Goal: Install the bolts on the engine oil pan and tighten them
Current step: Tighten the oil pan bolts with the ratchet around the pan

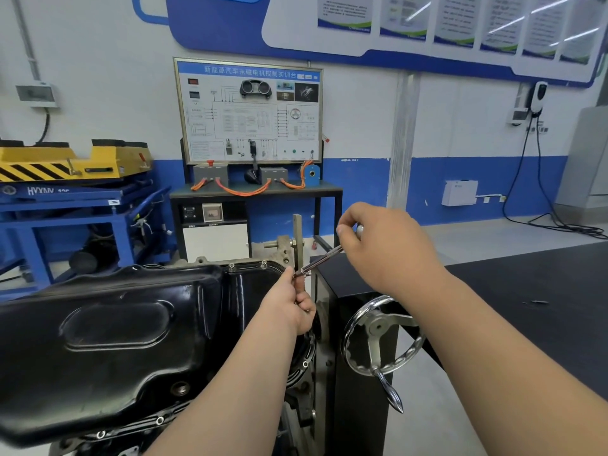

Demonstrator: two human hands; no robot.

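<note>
Two small silver bolts [232, 266] stand in the far rim of the glossy black pressed-steel oil pan [108, 340]. Just right of the pan's far corner, the left hand [291, 304] pinches a slim chrome wrench's [320, 260] tip; the right hand [385, 245] grips its handle.

Tool [323, 257] handle end beneath right hand [390, 250]

We see a white wall [460, 126] w/ a blue band along the bottom; posters [427, 18] up top catch strip-light glare. Centre: a wiring-diagram training board [249, 110] on a dark bench [256, 192], orange cables [243, 192] at its foot. Left: a yellow, hazard-striped platform [65, 162] on a blue lift stand [65, 200]. Right: a wall charger [538, 95], black cables [539, 179] trailing to the grey floor [493, 233], and a white box [460, 192] low on the wall.
</note>
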